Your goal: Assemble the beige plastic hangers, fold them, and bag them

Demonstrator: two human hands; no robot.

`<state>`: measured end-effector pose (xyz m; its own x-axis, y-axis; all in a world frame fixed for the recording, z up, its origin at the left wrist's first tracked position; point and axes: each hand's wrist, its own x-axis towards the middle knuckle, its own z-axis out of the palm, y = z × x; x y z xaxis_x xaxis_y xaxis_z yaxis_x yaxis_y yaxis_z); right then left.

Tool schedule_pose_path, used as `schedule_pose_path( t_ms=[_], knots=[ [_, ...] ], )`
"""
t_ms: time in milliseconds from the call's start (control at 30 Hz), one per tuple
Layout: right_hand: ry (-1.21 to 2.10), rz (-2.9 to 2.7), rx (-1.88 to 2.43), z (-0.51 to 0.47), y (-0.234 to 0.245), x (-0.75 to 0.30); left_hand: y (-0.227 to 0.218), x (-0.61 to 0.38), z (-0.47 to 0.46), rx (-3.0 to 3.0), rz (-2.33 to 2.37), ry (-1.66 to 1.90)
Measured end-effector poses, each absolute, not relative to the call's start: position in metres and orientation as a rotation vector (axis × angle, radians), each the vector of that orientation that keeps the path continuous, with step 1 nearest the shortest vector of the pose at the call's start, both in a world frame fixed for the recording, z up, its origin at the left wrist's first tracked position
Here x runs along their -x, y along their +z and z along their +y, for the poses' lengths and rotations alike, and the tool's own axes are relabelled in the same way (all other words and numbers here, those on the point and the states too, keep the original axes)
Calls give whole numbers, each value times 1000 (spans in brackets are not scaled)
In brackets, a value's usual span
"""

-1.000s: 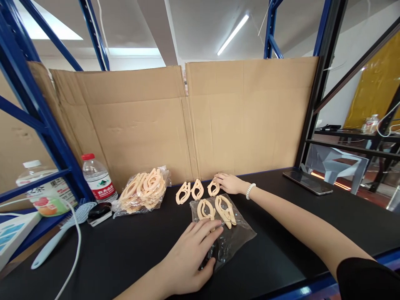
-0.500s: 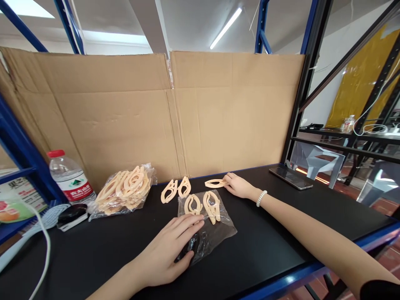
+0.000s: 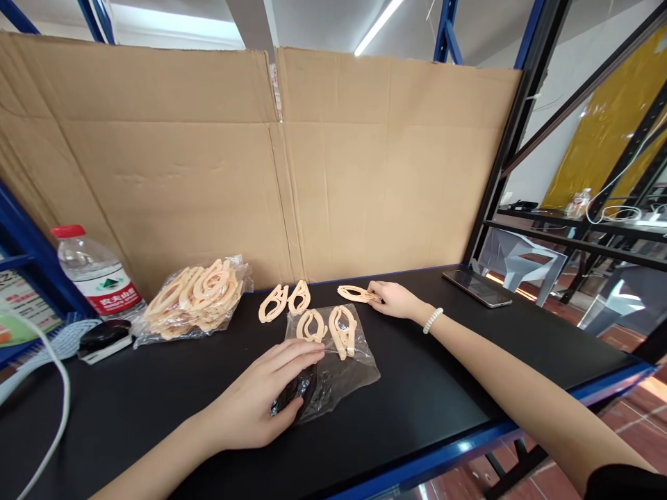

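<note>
My left hand (image 3: 271, 385) rests with its fingers stretched out on the lower left of a clear plastic bag (image 3: 347, 385), which lies flat on the black tabletop. Two beige clothes clips, one on the left (image 3: 311, 325) and one on the right (image 3: 342, 332), lie at the bag's upper part; whether inside or on top, I cannot tell. Farther right, the fingers of my right hand (image 3: 393, 298) pinch the end of another beige clip (image 3: 354, 294) lying on the table. Behind the bag are two loose clips, one leftward (image 3: 273, 303) and one beside it (image 3: 299, 297).
A clear bag packed with several clips (image 3: 195, 298) sits at the back left, near a red-capped water bottle (image 3: 101, 274) and a black round object (image 3: 104, 336). A phone (image 3: 476, 287) lies at the right. Cardboard (image 3: 396, 173) walls the back edge; a white cable (image 3: 60, 410) curves at left.
The view has shifted a little, so the table contents sit somewhat further left and higher. The pinched clip has turned slightly in my right hand. My left hand stays on the bag.
</note>
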<state>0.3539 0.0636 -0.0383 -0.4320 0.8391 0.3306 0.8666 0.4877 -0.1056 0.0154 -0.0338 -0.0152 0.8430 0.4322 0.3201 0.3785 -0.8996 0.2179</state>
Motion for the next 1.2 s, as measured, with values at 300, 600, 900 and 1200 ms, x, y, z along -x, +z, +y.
schedule_pose_path(
  t_ms=[300, 600, 900, 1200],
  knots=[
    [-151, -2401, 1221, 61, -43, -351, -12, -14, -28, -2675, 579, 610],
    [-288, -2474, 1335, 50, -38, -342, -17, -16, -28, -2659, 608, 616],
    [-303, -2568, 1264, -41, -31, -340, -18, -20, -27, -2636, 642, 701],
    [-187, -2443, 1303, -134, -35, -328, -25, -25, -36, -2730, 711, 803]
  ],
)
